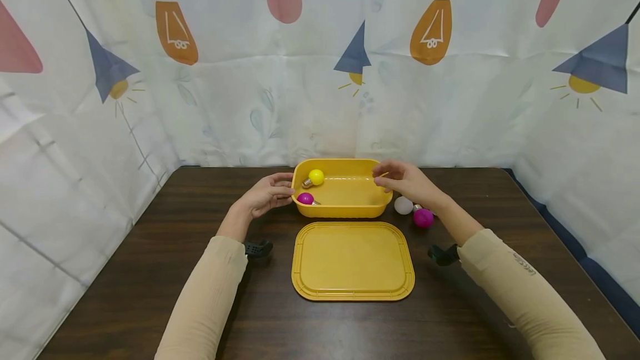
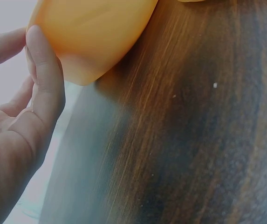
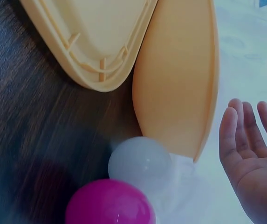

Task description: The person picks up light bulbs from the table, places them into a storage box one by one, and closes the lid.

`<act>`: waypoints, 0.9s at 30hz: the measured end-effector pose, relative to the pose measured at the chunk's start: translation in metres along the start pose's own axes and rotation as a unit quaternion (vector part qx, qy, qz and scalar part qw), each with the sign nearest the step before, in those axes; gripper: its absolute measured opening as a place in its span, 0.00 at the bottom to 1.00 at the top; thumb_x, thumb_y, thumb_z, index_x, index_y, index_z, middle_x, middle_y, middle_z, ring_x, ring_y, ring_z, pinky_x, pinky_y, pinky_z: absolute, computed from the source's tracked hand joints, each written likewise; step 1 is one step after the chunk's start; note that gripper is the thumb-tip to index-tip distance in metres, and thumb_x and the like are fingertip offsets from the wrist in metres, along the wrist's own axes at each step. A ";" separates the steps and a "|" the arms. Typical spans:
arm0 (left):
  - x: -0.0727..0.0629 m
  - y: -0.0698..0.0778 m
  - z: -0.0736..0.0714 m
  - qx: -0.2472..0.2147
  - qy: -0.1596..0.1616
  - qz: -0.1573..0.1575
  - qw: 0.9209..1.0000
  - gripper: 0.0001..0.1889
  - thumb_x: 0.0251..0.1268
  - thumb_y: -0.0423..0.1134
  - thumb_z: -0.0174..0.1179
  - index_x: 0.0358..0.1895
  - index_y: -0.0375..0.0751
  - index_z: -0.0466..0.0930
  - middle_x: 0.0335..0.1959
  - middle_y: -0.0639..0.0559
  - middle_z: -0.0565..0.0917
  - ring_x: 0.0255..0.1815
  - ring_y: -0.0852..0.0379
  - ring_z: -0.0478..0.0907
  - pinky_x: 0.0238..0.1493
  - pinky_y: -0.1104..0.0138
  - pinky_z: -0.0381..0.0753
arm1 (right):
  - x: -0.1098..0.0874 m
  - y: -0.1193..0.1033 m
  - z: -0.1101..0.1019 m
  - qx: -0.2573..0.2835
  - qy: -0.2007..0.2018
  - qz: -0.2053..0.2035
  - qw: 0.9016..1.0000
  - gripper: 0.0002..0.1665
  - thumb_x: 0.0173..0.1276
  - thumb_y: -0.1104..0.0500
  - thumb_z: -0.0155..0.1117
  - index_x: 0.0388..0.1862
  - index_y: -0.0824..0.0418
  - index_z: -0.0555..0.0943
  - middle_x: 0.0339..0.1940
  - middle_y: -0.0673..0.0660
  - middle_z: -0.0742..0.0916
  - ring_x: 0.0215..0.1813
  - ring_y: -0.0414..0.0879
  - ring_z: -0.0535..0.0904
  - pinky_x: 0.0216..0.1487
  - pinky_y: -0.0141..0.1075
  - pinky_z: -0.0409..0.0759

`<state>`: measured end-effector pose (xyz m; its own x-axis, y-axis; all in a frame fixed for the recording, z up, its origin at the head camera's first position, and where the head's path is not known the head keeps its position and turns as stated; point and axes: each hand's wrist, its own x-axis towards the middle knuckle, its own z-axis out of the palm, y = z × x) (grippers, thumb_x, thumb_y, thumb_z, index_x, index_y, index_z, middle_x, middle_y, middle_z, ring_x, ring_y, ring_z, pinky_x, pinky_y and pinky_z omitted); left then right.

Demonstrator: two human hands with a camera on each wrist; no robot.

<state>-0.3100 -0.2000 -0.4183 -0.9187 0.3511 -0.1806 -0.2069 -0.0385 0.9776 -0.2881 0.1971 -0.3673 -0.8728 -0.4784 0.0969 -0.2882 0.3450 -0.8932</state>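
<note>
A yellow plastic box (image 1: 340, 212) stands near the table's far edge. Inside, at its left end, lie a yellow light bulb (image 1: 316, 176) and a magenta light bulb (image 1: 305, 199). My left hand (image 1: 270, 193) pinches the box's left rim between thumb and fingers; the left wrist view shows the thumb (image 2: 44, 60) against the outer wall. Over the right end of the box hovers my right hand (image 1: 407, 181), fingers slightly bent and apart, with nothing in them. Just right of the box, a white bulb (image 1: 403, 205) and another magenta bulb (image 1: 423, 218) rest on the table.
A matching yellow lid (image 1: 353, 260) lies flat in front of the box, its ridged rim facing up. The dark wooden table (image 1: 150, 293) extends to both sides. Behind it hangs a white curtain (image 1: 310, 104) printed with lamps.
</note>
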 end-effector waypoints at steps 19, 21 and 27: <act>0.000 0.000 -0.001 0.003 -0.002 0.003 1.000 0.30 0.76 0.25 0.55 0.77 0.32 0.57 0.65 0.30 0.70 0.38 0.58 0.84 0.48 0.66 0.86 | -0.011 0.011 -0.017 0.003 0.011 -0.004 1.000 0.27 0.78 0.53 0.64 0.65 0.70 0.75 0.61 0.72 0.79 0.52 0.62 0.80 0.54 0.58 0.82; 0.000 0.000 0.000 0.003 -0.001 0.002 1.000 0.30 0.76 0.25 0.55 0.77 0.32 0.57 0.65 0.29 0.70 0.38 0.58 0.84 0.48 0.66 0.86 | -0.013 0.012 -0.019 0.003 0.014 0.000 1.000 0.27 0.78 0.53 0.64 0.65 0.70 0.75 0.61 0.72 0.80 0.54 0.60 0.81 0.55 0.59 0.81; 0.000 0.001 0.000 0.000 -0.001 0.001 1.000 0.30 0.76 0.25 0.55 0.77 0.33 0.57 0.66 0.28 0.69 0.38 0.58 0.84 0.48 0.66 0.86 | -0.019 0.016 -0.026 0.006 0.030 0.016 0.999 0.28 0.77 0.51 0.65 0.66 0.68 0.75 0.63 0.69 0.80 0.60 0.65 0.78 0.57 0.60 0.80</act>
<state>-0.3097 -0.2003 -0.4175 -0.9184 0.3527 -0.1791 -0.2057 -0.0392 0.9778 -0.2861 0.2330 -0.3725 -0.9033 -0.4187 0.0935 -0.2552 0.3492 -0.9016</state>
